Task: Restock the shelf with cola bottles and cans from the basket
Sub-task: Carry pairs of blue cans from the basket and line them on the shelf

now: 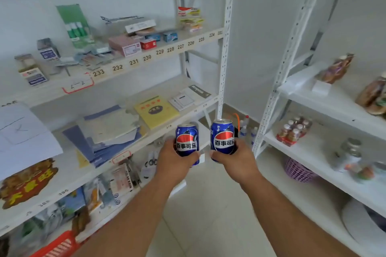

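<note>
Gripping upright blue cola can [187, 142] in left hand [174, 161], second blue can [222, 137] in right hand [236, 160]; cans side by side, apart, between white shelves [325, 152].

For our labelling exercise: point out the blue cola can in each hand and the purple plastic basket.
Blue cola can in left hand [187, 142]: head view, its red-white logo.
Blue cola can in right hand [222, 139]: head view, its logo.
Purple plastic basket [297, 170]: head view, its latticed wall.
</note>
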Available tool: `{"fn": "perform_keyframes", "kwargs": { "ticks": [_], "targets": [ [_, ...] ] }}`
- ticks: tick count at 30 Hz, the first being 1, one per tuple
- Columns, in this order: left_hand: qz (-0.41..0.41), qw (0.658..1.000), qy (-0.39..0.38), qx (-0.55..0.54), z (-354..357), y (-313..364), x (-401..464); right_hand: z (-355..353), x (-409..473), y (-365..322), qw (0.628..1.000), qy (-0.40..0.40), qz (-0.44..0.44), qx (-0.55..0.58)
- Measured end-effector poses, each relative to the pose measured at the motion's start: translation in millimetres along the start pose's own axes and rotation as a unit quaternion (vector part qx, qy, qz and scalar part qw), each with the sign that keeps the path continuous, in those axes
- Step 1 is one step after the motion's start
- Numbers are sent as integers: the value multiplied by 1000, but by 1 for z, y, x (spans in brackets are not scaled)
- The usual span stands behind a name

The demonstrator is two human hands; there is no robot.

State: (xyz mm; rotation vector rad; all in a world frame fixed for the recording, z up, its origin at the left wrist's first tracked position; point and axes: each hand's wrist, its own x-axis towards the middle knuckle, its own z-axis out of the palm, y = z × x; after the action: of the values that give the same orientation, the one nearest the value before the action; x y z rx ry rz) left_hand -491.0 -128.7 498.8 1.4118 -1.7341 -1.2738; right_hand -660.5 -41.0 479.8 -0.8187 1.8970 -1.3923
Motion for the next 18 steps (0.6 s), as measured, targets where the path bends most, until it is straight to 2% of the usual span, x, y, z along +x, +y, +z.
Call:
{"fn": "perform_keyframes", "kwargs": {
  "ticks": [9, 18],
  "targets": [
    [69, 989, -133, 6, 67, 32, -9, -73, -45, 13, 986, 161, 40, -5],
    [117, 961, -251, 17, 146, 69, -35, -146, -90, 29, 955, 287, 69, 17]
  ]
}}
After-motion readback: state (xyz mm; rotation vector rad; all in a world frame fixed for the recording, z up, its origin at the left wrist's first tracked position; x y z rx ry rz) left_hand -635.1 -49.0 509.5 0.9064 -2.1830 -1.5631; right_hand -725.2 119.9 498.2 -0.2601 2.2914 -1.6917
